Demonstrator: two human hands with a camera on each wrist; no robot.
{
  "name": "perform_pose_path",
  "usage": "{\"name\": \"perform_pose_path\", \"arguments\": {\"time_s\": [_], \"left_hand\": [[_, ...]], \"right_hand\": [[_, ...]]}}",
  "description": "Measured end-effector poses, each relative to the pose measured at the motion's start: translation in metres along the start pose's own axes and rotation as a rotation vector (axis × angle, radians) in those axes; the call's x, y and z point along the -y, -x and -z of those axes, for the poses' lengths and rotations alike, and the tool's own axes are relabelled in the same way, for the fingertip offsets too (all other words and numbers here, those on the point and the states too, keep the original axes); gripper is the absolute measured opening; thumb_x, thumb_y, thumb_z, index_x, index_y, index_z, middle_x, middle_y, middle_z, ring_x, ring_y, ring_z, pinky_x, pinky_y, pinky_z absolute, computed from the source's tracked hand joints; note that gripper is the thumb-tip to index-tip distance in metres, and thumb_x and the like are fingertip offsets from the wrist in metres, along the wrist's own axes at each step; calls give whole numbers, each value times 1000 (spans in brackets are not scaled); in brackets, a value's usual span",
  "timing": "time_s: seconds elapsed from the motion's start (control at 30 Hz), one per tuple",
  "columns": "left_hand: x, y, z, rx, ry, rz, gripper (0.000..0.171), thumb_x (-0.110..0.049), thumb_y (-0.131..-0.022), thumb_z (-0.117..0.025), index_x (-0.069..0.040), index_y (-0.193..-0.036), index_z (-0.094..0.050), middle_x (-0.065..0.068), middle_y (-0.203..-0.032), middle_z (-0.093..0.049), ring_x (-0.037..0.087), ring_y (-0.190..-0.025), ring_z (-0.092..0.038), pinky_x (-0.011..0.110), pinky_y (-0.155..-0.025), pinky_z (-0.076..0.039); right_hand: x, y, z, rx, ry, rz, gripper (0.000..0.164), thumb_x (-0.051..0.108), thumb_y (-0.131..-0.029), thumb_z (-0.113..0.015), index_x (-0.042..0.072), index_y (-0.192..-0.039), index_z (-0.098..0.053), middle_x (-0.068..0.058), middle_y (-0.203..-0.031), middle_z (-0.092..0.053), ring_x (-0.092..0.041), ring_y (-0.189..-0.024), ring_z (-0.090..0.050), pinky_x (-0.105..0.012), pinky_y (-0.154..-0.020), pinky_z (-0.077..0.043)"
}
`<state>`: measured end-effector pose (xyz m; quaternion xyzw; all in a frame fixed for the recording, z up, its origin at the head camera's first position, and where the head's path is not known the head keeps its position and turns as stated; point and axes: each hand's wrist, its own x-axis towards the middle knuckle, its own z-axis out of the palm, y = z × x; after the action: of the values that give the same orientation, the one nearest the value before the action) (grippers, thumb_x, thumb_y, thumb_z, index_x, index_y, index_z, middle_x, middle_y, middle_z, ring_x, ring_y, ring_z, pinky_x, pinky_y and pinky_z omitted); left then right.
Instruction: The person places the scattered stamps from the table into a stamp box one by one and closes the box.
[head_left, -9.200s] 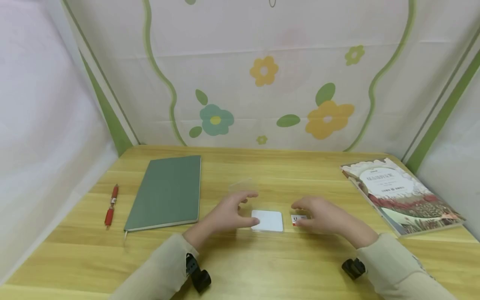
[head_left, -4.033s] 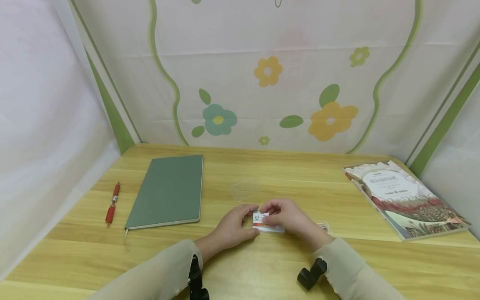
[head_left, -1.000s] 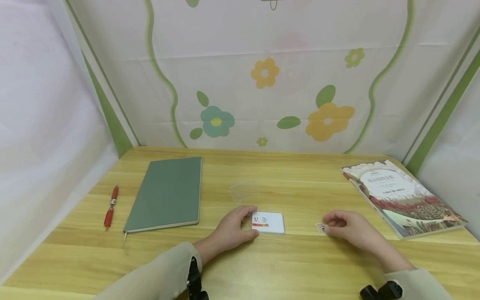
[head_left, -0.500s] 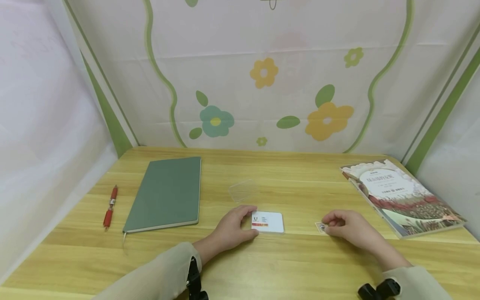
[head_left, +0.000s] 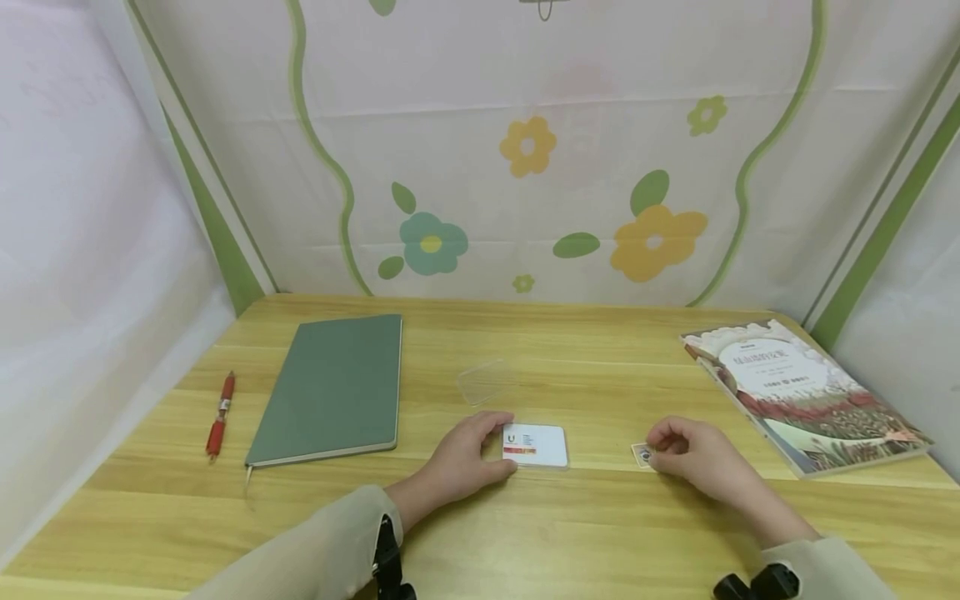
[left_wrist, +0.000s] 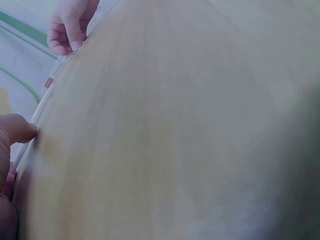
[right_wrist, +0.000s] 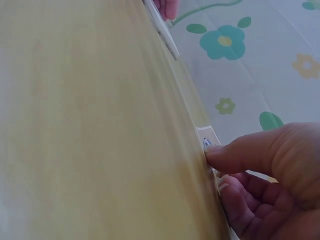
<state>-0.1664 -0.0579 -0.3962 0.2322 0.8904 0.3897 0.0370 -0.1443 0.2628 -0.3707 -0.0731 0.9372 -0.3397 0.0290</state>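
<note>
A white rounded card (head_left: pixel 551 446) lies on the table, in what looks like a thin clear case. On its left half sits a small printed slip (head_left: pixel 521 444) with a U-shaped mark and a red-orange band. My left hand (head_left: pixel 465 458) holds the card's left side between thumb and forefinger. Further right, my right hand (head_left: pixel 697 457) pinches a small square paper piece (head_left: pixel 640 451) with a pale border and dark round mark. In the right wrist view the thumb (right_wrist: pixel 245 155) covers part of that paper piece (right_wrist: pixel 204 134); its lower part is hidden.
A clear plastic plate (head_left: pixel 486 382) lies behind the card. At left are a green notebook (head_left: pixel 333 387) and a red pen (head_left: pixel 220 417). A floral-covered book (head_left: pixel 802 396) lies at right. A patterned curtain (head_left: pixel 480 192) hangs behind the wooden table (head_left: pixel 540 533).
The small U-marked slip has gone from the table's right side onto the white card, and my right hand has since moved right to the square paper piece. Almost nothing moves over the last second.
</note>
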Motion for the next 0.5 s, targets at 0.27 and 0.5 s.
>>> {"name": "perform_pose_path", "arguments": {"time_s": [0.27, 0.5], "left_hand": [[1, 0, 0, 0, 7, 1, 58, -22, -77, -74, -6, -128, -52, 5, -124, -55, 18, -107, -52, 35, -90, -45], [0, 0, 0, -1, 10, 0, 57, -23, -77, -74, -7, -127, -52, 5, -124, -55, 18, -106, -52, 34, -90, -46]], "right_hand": [[0, -1, -1, -4, -37, 26, 17, 7, -76, -71, 6, -89, -60, -2, -80, -58, -7, -71, -50, -21, -61, -43], [-1, -3, 1, 34, -49, 0, 15, 12, -80, -70, 5, -90, -60, -3, -80, -57, -10, -72, -50, -22, -62, -42]]}}
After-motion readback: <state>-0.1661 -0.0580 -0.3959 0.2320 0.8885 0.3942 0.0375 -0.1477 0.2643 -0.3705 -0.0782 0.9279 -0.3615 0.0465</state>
